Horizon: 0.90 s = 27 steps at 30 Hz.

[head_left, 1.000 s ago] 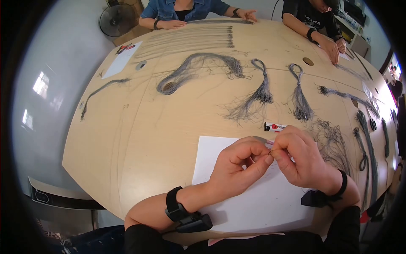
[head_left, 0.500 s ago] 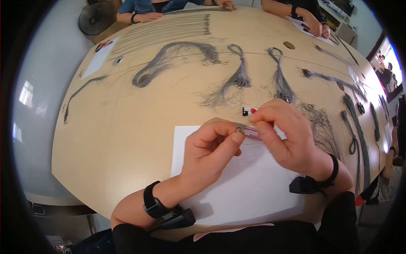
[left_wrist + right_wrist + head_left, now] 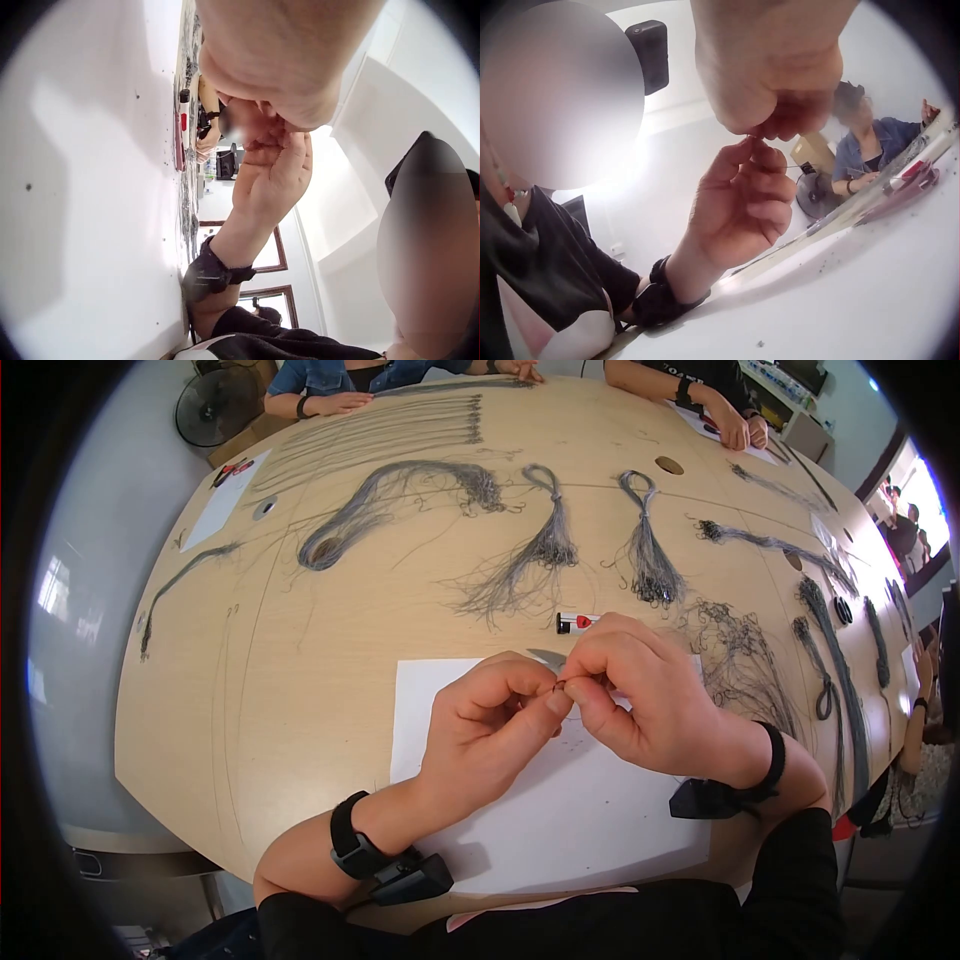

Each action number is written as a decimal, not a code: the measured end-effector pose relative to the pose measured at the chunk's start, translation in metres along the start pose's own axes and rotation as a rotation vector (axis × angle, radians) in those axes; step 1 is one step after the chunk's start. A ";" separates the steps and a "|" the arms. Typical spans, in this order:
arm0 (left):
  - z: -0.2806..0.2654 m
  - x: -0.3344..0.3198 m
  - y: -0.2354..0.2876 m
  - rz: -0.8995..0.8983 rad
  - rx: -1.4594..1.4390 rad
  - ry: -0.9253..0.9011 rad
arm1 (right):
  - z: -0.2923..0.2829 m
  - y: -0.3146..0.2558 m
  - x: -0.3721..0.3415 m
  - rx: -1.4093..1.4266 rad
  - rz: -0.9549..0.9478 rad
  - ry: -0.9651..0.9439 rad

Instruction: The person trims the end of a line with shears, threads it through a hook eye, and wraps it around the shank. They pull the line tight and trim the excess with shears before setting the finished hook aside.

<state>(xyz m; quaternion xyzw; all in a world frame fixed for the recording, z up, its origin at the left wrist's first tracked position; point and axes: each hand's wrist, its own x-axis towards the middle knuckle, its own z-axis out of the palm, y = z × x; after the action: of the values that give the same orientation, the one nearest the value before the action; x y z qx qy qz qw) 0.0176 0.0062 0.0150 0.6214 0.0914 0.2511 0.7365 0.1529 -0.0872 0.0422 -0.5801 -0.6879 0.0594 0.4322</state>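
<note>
Left hand (image 3: 490,725) and right hand (image 3: 650,700) pinch a dark bit (image 3: 560,686) above paper (image 3: 580,835) on the pale table (image 3: 320,680), a fan (image 3: 216,408) beyond.

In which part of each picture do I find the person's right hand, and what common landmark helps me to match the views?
Head: the right hand is right of centre.
Left wrist: near the centre, below the left hand.
Right wrist: top centre, above the left hand.
Shared landmark: the white paper.
</note>
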 end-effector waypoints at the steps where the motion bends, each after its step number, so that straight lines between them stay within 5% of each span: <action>1: 0.000 0.000 0.000 -0.007 -0.002 -0.006 | 0.002 0.003 -0.001 -0.019 -0.055 0.011; 9: 0.000 0.000 0.000 0.009 0.018 -0.046 | 0.000 0.007 0.002 -0.169 -0.239 0.107; 12: 0.000 0.000 0.001 -0.016 -0.118 0.001 | -0.009 0.006 0.003 -0.209 -0.141 0.157; 14: -0.004 0.003 0.007 -0.086 -0.183 0.064 | -0.004 0.000 0.001 0.147 0.146 0.003; 18: -0.004 0.008 0.005 -0.078 -0.311 0.167 | -0.001 -0.005 0.002 0.321 0.270 -0.114; 20: -0.006 0.010 0.008 -0.083 -0.377 0.157 | -0.004 0.001 0.001 0.056 0.170 -0.060; 24: -0.016 0.012 0.007 -0.102 -0.527 0.046 | -0.009 0.009 0.004 0.019 0.047 -0.100; 27: -0.009 0.008 0.007 -0.147 -0.416 0.045 | -0.012 0.006 0.008 -0.143 -0.098 0.054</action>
<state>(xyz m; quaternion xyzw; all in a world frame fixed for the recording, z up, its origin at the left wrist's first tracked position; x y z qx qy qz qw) 0.0188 0.0190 0.0212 0.4419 0.0990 0.2239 0.8630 0.1659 -0.0834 0.0509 -0.5764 -0.7060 -0.0269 0.4107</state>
